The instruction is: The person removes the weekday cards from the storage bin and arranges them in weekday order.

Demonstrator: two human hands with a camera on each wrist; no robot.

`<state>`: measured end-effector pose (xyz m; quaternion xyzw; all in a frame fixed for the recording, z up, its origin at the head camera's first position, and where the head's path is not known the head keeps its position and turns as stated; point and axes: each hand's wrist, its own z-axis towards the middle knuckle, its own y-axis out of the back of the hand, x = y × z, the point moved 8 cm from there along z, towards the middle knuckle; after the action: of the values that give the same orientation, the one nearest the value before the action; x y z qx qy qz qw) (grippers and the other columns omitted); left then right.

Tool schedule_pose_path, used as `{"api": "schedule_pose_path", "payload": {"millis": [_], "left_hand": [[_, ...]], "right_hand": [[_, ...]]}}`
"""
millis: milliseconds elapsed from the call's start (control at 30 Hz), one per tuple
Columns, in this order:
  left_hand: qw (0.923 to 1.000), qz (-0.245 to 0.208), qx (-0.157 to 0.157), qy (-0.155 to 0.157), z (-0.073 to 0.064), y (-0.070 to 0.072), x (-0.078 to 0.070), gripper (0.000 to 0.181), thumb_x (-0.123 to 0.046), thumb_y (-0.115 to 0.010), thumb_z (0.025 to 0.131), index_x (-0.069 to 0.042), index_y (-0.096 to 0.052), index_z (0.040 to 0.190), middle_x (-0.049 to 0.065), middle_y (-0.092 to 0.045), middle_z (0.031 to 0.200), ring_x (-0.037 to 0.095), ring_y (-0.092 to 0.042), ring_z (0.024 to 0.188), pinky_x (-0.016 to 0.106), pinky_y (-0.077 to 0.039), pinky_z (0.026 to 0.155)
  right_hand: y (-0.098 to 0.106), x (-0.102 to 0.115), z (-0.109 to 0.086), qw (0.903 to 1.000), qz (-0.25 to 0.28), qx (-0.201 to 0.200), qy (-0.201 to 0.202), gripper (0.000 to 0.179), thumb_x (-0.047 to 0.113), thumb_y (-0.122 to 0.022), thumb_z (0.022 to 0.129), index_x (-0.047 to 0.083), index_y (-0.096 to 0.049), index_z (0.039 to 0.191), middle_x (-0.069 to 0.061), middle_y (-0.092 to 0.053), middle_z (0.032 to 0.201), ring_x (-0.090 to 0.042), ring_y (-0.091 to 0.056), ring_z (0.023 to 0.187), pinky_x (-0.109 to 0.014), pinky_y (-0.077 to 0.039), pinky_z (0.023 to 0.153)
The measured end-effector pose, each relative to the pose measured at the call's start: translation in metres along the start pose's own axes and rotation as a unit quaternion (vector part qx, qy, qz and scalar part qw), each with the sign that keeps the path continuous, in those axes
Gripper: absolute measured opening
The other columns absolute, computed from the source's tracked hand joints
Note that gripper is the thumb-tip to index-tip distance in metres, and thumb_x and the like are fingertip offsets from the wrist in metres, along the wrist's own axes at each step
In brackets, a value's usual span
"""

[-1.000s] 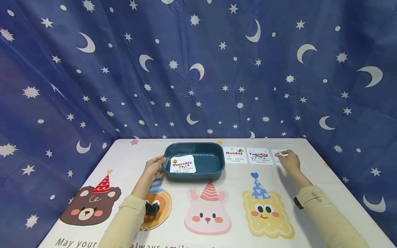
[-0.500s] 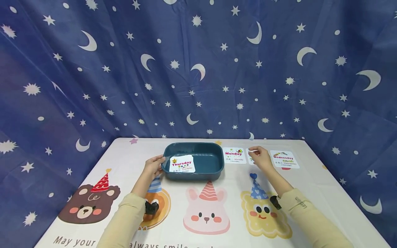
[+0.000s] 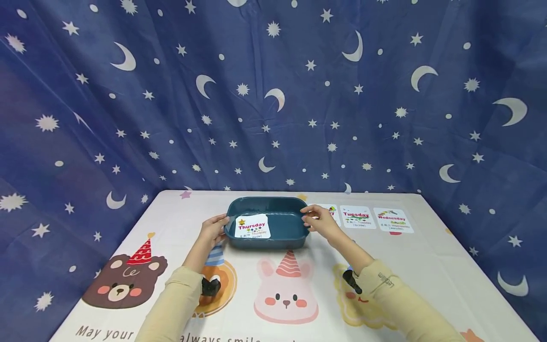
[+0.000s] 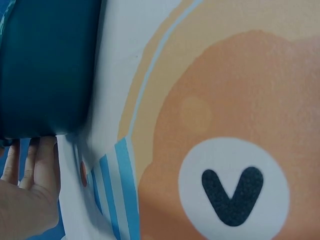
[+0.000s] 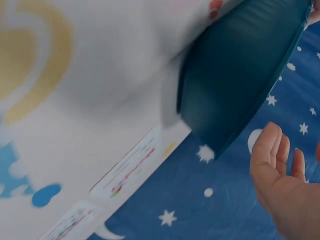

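A dark teal rectangular plastic basin (image 3: 265, 243) stands near the back of the table. A white card reading "Thursday" (image 3: 253, 226) lies inside it at the left. My left hand (image 3: 212, 229) holds the basin's left end at the rim; in the left wrist view, the left hand's fingers (image 4: 45, 165) lie against that end. Over the basin's right end hovers my right hand (image 3: 323, 221), fingers loosely bent with nothing between them. In the right wrist view this right hand (image 5: 287, 185) appears apart from the basin wall. It partly covers the "Monday" card (image 3: 334, 210).
Right of the basin, the "Tuesday" card (image 3: 358, 217) and the "Wednesday" card (image 3: 393, 220) continue a row along the table's back. The white tablecloth (image 3: 171, 237) carries cartoon prints. A blue curtain (image 3: 273, 118) with stars and moons hangs behind.
The right hand has let go of the Wednesday card, which now lies flat, and has moved left past Tuesday to the basin. The left hand has stayed on the basin.
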<state>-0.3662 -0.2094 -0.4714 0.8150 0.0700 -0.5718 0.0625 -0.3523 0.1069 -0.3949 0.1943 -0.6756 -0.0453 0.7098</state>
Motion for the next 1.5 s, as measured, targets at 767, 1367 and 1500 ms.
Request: {"api": "schedule_pose_path", "payload": {"millis": [767,1367,1500], "left_hand": [[0.9998,-0.015,-0.011,-0.011,0.002,0.004,0.0,0.044,-0.015,-0.055,0.095,-0.001,-0.047,0.136,0.023,-0.05,0.134,0.012,-0.063,0.084,0.028,-0.054,0.079],[0.9997,-0.012,-0.01,-0.017,0.001,-0.002,0.001,0.043,-0.014,-0.054,0.096,0.0,-0.047,0.136,0.024,-0.05,0.134,0.014,-0.065,0.087,0.035,-0.053,0.087],[0.9996,-0.017,-0.011,-0.022,0.001,-0.001,0.001,0.043,-0.012,-0.054,0.095,0.002,-0.047,0.135,0.025,-0.05,0.132,0.011,-0.064,0.08,0.029,-0.055,0.077]], "right_hand": [[-0.077,-0.016,0.044,0.9947,-0.042,0.064,-0.069,0.032,0.009,-0.057,0.093,-0.004,-0.053,0.121,-0.018,-0.058,0.107,-0.036,-0.06,0.096,-0.037,-0.054,0.071],[-0.109,-0.115,0.122,0.9874,-0.045,0.063,-0.138,0.043,0.009,-0.069,0.082,-0.002,-0.054,0.121,-0.013,-0.059,0.106,-0.022,-0.059,0.078,-0.033,-0.053,0.059],[-0.133,-0.216,0.198,0.982,0.032,0.06,-0.176,0.059,0.016,-0.079,0.073,-0.002,-0.052,0.122,-0.014,-0.061,0.099,-0.021,-0.062,0.072,-0.034,-0.052,0.055]]}}
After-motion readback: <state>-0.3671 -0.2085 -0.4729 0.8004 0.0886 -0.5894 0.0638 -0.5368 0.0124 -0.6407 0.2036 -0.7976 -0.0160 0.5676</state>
